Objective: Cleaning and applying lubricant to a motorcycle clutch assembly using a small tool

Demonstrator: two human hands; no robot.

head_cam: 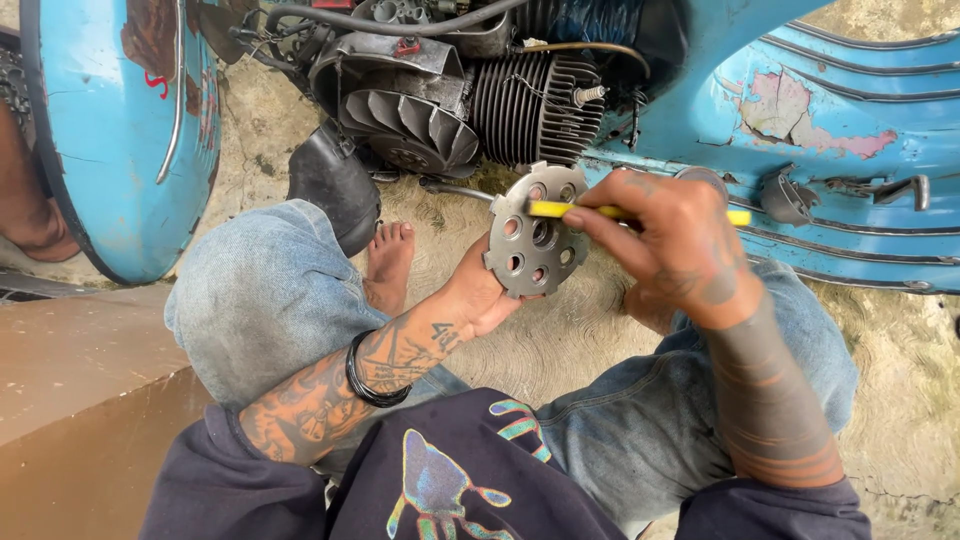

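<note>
scooter body (860, 120): light blue, paint peeled in pink-grey patches, lying on its side across the top; ribbed floorboard at right
side panel (110, 130): blue curved shell at left, small red mark on it, chrome strip down its face
engine (470, 90): exposed, black finned cylinder, grey fan blades left of it, spark plug sticking out at right
ground (560, 340): rough bare concrete, cracked at lower right
person: seated low, knees apart in faded jeans, bare foot (388, 262) flat on the ground by the engine
left arm: tattooed forearm angled up from lower left, black bracelet (372, 385) around the wrist
left hand (480, 295): palm up, fingers closed around the lower edge of the metal disc
right arm: comes in from lower right, dark banded tattoos, wrist bent down
right hand (672, 235): fingers pinched tight on the yellow tool
metal disc (535, 232): grey, round, notched rim, ring of holes; held upright just in front of the engine, between both hands
yellow tool (640, 212): thin, flat, yellow; lies across the disc face, far end sticking out past the right hand
</note>
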